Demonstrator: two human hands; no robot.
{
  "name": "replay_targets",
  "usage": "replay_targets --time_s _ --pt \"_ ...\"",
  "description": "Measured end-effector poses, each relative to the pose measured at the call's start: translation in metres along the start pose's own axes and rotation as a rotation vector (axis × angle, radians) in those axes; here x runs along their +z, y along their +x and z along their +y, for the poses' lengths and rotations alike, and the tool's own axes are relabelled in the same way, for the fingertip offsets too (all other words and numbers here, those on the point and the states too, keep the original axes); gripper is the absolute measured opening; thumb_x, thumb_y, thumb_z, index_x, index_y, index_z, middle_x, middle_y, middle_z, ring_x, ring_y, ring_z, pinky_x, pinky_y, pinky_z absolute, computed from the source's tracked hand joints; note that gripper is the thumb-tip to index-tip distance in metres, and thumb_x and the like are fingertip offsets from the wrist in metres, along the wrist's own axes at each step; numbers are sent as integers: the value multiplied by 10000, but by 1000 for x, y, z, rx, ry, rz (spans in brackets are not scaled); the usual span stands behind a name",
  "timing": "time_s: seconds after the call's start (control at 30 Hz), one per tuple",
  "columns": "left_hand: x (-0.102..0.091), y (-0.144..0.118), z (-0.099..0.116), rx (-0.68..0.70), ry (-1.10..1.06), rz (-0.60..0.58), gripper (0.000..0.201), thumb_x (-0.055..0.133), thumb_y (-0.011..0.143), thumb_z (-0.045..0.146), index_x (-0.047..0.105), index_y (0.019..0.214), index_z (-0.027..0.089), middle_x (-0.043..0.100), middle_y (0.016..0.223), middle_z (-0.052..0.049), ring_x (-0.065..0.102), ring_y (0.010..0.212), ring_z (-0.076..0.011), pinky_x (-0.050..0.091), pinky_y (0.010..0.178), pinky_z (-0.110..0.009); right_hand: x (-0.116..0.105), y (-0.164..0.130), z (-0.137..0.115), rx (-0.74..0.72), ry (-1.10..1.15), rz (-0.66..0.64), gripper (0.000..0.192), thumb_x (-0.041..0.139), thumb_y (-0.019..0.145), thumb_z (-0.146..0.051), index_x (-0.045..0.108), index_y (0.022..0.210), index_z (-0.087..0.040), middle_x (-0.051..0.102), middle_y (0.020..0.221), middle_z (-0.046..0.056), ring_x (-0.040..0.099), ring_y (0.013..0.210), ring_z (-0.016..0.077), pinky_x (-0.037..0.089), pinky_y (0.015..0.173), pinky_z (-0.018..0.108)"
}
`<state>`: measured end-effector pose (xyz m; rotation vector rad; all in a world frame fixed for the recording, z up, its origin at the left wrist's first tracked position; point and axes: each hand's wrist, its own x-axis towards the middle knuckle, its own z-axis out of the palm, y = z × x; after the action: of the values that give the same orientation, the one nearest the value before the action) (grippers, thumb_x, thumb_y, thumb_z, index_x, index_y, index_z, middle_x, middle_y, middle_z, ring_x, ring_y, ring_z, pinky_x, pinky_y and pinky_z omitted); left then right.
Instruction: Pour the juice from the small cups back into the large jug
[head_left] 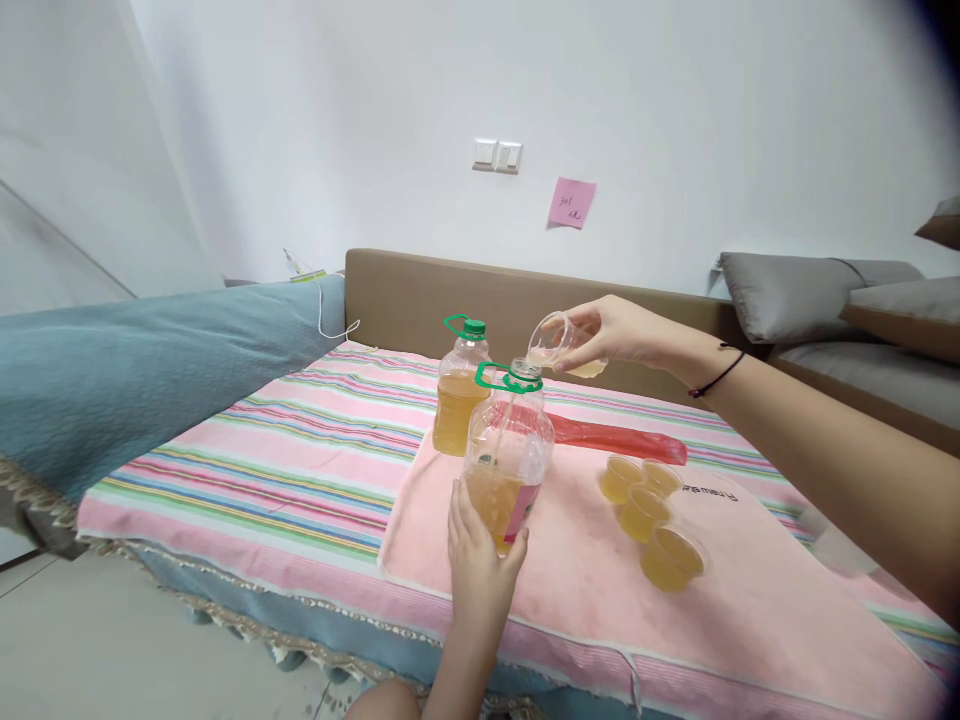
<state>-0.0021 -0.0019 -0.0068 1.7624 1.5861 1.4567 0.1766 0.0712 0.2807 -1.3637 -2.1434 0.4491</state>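
My left hand (478,560) grips the base of a clear plastic bottle (508,450) that stands upright on a pink towel (585,580) and is about a third full of amber liquid. Its neck is uncapped, with a green ring and handle. My right hand (615,332) holds a small clear cup (553,342) tipped over the bottle's mouth, with a little amber liquid in it. A second bottle (459,400), with a green cap, stands just behind. Several small cups (651,512) of amber liquid sit on the towel to the right.
The towel lies on a striped pink bed cover (285,450). A red plastic strip (622,438) lies behind the bottles. A teal blanket (135,370) is heaped at the left, a brown headboard (405,295) runs along the back, and grey cushions (810,290) sit at the right.
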Motion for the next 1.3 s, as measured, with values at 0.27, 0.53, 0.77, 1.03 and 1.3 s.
replay_targets --time_s 0.27,0.53,0.77,1.03,1.3 --pt "1 -1 -3 1 15 -9 901 634 783 401 199 1480 32 316 1529 -259 296 1441 -350 300 1172 -491 -2 0 -12 28 -114 -34 570 818 587 -398 721 1130 -250 700 800 0 619 742 201 465 657 335" --pt "1 0 -2 0 6 8 915 646 768 394 191 1492 66 323 1529 -247 310 1434 -358 310 1162 -504 -3 5 -11 -29 -187 -54 466 813 602 -417 749 1040 -272 665 714 -24 577 665 168 420 586 308" --pt "1 0 -1 6 8 4 902 635 783 393 184 1491 64 317 1532 -247 304 1437 -353 307 1165 -506 -3 8 -14 -54 -234 -46 459 817 594 -405 751 1027 -266 625 673 -32 548 623 154 423 568 305" --pt "2 0 -2 4 19 -2 897 632 782 398 196 1482 47 320 1528 -253 306 1433 -357 310 1164 -509 -3 9 -18 -74 -302 -54 437 810 603 -402 756 1017 -272 678 763 -13 596 686 184 454 600 316" --pt "-1 0 0 -3 15 -23 912 632 778 380 172 1487 36 321 1520 -258 299 1432 -361 312 1162 -503 -3 12 -28 -261 -415 -51 446 804 626 -442 748 1035 -274 721 1013 21 633 953 264 481 791 365"
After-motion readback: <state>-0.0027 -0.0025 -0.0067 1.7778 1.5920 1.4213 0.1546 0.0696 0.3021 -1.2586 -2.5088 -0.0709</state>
